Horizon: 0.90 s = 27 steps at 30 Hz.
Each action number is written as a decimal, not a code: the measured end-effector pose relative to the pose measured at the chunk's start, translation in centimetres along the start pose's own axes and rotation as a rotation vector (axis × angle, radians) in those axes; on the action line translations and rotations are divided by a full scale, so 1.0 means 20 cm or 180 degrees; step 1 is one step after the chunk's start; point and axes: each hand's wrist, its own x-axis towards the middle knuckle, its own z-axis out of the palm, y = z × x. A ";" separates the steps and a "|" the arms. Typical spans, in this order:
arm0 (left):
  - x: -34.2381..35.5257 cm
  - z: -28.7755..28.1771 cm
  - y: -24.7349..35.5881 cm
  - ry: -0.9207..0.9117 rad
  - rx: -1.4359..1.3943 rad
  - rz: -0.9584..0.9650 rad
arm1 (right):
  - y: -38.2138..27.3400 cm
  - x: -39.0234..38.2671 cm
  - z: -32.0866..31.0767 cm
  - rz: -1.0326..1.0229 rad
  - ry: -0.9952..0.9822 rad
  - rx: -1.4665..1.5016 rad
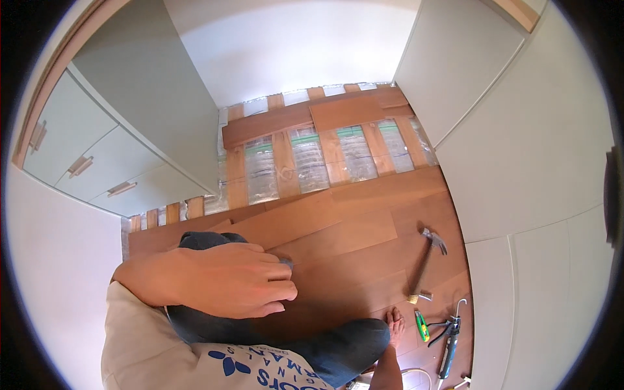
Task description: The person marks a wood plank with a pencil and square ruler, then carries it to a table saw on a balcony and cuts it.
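My left hand [240,283] is above my bent legs in dark trousers, its fingers curled; whatever is under them is hidden. My right hand [396,328] rests fingers-down on the wooden floorboards [344,273] beside my knee. Near it lie a green utility knife [422,325], a caulking gun with a tube [447,348] and a hammer [424,263] with a dark handle and metal head. Farther forward, two loose planks [348,112] lie across exposed wooden battens [338,157], with clear film and pale strips between them.
A pale cabinet with drawers [117,156] stands at the left, its base beside the battens. Tall pale panels [520,149] line the right side. A white wall [286,45] closes off the far end. More tools and a pale hose or cord [419,372] are partly visible at the bottom right.
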 end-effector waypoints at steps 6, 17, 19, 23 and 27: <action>-0.03 0.03 -0.02 0.0110 -0.0004 0.0002 | 0.02 0.01 0.02 -0.0034 -0.0077 0.0163; -0.03 0.02 -0.01 -0.0015 0.0028 0.0045 | 0.03 -0.02 0.02 0.0011 -0.0055 -0.0097; -0.02 0.01 -0.02 -0.0048 0.0060 0.0044 | 0.02 -0.02 0.01 0.0021 0.0081 -0.0186; 0.01 0.01 -0.02 -0.0005 0.0033 0.0125 | -0.02 0.02 -0.11 -0.0119 0.0229 0.0133; -0.01 -0.02 0.03 -0.0195 -0.0027 -0.0199 | -0.20 0.09 -0.23 -0.0328 0.0436 0.0229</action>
